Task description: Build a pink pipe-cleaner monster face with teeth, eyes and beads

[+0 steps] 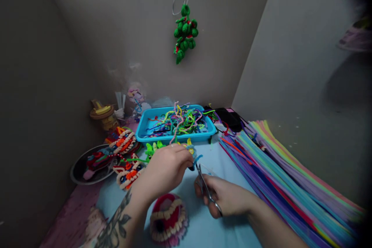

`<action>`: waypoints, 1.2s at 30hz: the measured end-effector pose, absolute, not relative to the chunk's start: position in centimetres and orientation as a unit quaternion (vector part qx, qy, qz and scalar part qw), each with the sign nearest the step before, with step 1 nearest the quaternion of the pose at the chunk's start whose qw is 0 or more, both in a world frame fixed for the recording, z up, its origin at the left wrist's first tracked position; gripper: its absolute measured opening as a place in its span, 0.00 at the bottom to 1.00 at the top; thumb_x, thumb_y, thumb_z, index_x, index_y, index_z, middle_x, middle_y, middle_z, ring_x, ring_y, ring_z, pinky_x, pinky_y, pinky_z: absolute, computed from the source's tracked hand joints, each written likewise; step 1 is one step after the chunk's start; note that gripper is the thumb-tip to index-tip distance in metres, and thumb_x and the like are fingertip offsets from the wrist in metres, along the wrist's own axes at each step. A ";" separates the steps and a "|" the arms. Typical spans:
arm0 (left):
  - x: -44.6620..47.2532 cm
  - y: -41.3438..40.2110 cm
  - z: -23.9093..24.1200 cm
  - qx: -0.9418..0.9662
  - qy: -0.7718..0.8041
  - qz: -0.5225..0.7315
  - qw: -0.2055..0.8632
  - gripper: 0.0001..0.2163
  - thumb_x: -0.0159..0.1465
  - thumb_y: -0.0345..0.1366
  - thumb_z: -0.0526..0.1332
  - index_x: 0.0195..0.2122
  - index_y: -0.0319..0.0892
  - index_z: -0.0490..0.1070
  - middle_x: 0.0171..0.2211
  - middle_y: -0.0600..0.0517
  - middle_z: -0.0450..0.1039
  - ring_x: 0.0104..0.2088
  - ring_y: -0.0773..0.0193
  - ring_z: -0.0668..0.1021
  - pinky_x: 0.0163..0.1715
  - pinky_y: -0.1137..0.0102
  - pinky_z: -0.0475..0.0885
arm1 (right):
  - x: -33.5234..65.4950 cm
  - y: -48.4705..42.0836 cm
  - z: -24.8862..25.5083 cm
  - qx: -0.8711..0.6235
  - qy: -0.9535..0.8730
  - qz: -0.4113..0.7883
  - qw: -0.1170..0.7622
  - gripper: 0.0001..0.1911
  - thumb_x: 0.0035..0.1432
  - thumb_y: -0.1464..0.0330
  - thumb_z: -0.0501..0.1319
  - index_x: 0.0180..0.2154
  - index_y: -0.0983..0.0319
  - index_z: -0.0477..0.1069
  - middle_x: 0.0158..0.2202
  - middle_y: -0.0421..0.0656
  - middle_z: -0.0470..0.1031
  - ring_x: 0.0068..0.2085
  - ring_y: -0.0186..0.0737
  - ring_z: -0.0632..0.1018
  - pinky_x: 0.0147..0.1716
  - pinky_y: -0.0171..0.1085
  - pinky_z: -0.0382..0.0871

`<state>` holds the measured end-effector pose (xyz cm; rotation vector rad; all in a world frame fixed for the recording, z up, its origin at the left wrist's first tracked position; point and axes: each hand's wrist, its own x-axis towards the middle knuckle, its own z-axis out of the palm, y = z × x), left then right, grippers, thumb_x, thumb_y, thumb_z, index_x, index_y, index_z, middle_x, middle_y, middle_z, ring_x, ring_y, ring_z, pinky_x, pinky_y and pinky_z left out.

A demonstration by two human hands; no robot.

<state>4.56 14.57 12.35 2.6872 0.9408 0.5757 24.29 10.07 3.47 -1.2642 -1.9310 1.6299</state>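
My left hand (170, 162) pinches a short blue pipe cleaner (198, 158), whose end sticks out past the fingertips. Something yellow and blue shows just behind those fingers, partly hidden. In my right hand (226, 193) are metal scissors (207, 189), with the fingers through or around the handles. The blade tips point up and away from me and are close beside the blue pipe cleaner; whether they touch it I cannot tell. Below the left hand, on the light blue cloth (215, 224), lies a red and cream pipe-cleaner piece (169, 217) with a dark spot.
Behind my hands stands a blue tray (174, 138) of tangled pipe-cleaner scraps. Long coloured pipe cleaners (279, 178) lie at right. Orange and cream figures (130, 174) and a metal bowl (76, 172) are at left. A green ornament (186, 33) hangs from a wire.
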 end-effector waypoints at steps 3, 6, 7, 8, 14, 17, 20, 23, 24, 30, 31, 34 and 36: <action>4.4 14.6 12.7 0.912 0.342 0.197 0.107 0.09 0.63 0.27 0.52 0.31 0.41 0.71 0.31 0.53 0.73 0.32 0.66 0.73 0.33 0.72 0.65 | 24.5 9.9 3.5 -0.433 -0.696 0.556 0.140 0.23 0.33 0.75 0.62 0.37 0.62 0.65 0.32 0.37 0.65 0.30 0.32 0.65 0.25 0.29 0.58; 4.5 14.6 12.7 0.915 0.341 0.187 0.105 0.09 0.63 0.27 0.53 0.31 0.41 0.71 0.31 0.53 0.74 0.33 0.66 0.73 0.34 0.73 0.65 | 24.6 10.0 3.3 -0.427 -0.717 0.529 0.153 0.21 0.34 0.75 0.61 0.37 0.62 0.66 0.35 0.39 0.65 0.32 0.33 0.65 0.28 0.30 0.60; 4.5 14.6 12.7 0.919 0.337 0.177 0.107 0.09 0.63 0.28 0.53 0.31 0.42 0.71 0.31 0.53 0.74 0.33 0.66 0.74 0.34 0.73 0.65 | 24.6 10.0 3.3 -0.425 -0.724 0.519 0.159 0.20 0.35 0.75 0.61 0.36 0.63 0.66 0.35 0.39 0.64 0.32 0.33 0.65 0.29 0.30 0.60; 4.6 14.6 12.6 0.922 0.333 0.166 0.107 0.09 0.63 0.28 0.53 0.31 0.42 0.71 0.32 0.53 0.74 0.34 0.66 0.74 0.34 0.73 0.66 | 24.7 10.0 3.2 -0.422 -0.731 0.511 0.162 0.19 0.36 0.75 0.61 0.36 0.63 0.66 0.36 0.39 0.64 0.33 0.33 0.65 0.29 0.31 0.60; 5.0 14.7 11.9 0.936 0.324 0.120 0.064 0.07 0.62 0.29 0.55 0.31 0.43 0.72 0.31 0.53 0.75 0.35 0.63 0.74 0.36 0.70 0.66 | 24.7 10.2 3.2 -0.428 -0.756 0.468 0.161 0.15 0.37 0.73 0.63 0.33 0.63 0.68 0.36 0.40 0.64 0.36 0.36 0.66 0.37 0.34 0.63; 5.1 14.6 11.9 0.940 0.322 0.105 0.033 0.06 0.62 0.29 0.56 0.31 0.43 0.71 0.31 0.53 0.75 0.34 0.62 0.74 0.36 0.69 0.66 | 24.7 10.2 3.1 -0.429 -0.758 0.463 0.165 0.15 0.37 0.71 0.65 0.33 0.63 0.69 0.37 0.41 0.64 0.37 0.37 0.66 0.40 0.36 0.63; 5.3 14.5 11.9 0.942 0.323 0.087 0.010 0.05 0.61 0.28 0.57 0.30 0.43 0.71 0.31 0.53 0.75 0.34 0.61 0.74 0.35 0.68 0.67 | 24.6 10.3 3.0 -0.430 -0.761 0.459 0.162 0.16 0.38 0.70 0.65 0.34 0.63 0.70 0.38 0.41 0.65 0.37 0.38 0.67 0.41 0.36 0.63; 5.5 14.4 11.9 0.945 0.320 0.072 -0.007 0.05 0.60 0.29 0.58 0.30 0.43 0.71 0.31 0.53 0.75 0.32 0.61 0.74 0.34 0.68 0.67 | 24.5 10.3 3.0 -0.431 -0.762 0.457 0.157 0.15 0.39 0.69 0.65 0.34 0.63 0.71 0.38 0.41 0.65 0.38 0.38 0.67 0.42 0.37 0.64; 5.6 14.4 11.9 0.946 0.318 0.070 -0.011 0.05 0.61 0.29 0.58 0.30 0.42 0.71 0.31 0.53 0.75 0.32 0.61 0.74 0.34 0.68 0.67 | 24.5 10.2 3.1 -0.431 -0.762 0.458 0.156 0.15 0.39 0.69 0.65 0.34 0.63 0.72 0.38 0.42 0.66 0.38 0.38 0.67 0.42 0.37 0.64; 5.7 14.4 11.7 0.945 0.321 0.062 -0.025 0.04 0.60 0.29 0.58 0.30 0.42 0.71 0.30 0.52 0.76 0.33 0.60 0.74 0.34 0.67 0.68 | 24.3 10.3 3.0 -0.426 -0.763 0.455 0.173 0.10 0.38 0.74 0.63 0.29 0.63 0.72 0.33 0.40 0.66 0.35 0.36 0.68 0.38 0.34 0.64; 5.7 14.4 11.7 0.944 0.324 0.062 -0.030 0.04 0.60 0.29 0.59 0.30 0.42 0.71 0.30 0.51 0.76 0.33 0.59 0.74 0.34 0.67 0.68 | 24.3 10.4 3.0 -0.423 -0.763 0.457 0.175 0.09 0.38 0.74 0.62 0.28 0.63 0.72 0.32 0.39 0.66 0.34 0.35 0.68 0.37 0.34 0.64; 5.7 14.5 11.7 0.940 0.331 0.062 -0.047 0.03 0.60 0.29 0.59 0.31 0.42 0.71 0.31 0.51 0.76 0.33 0.59 0.74 0.33 0.67 0.68 | 24.3 10.6 2.7 -0.418 -0.752 0.477 0.183 0.05 0.39 0.75 0.62 0.24 0.64 0.71 0.30 0.38 0.66 0.33 0.34 0.68 0.35 0.32 0.63; 5.7 14.5 11.7 0.939 0.333 0.065 -0.052 0.03 0.60 0.29 0.59 0.32 0.41 0.72 0.31 0.51 0.76 0.33 0.59 0.74 0.33 0.67 0.68 | 24.2 10.8 2.6 -0.418 -0.737 0.494 0.194 0.03 0.39 0.75 0.63 0.23 0.64 0.70 0.29 0.38 0.66 0.32 0.33 0.68 0.34 0.32 0.63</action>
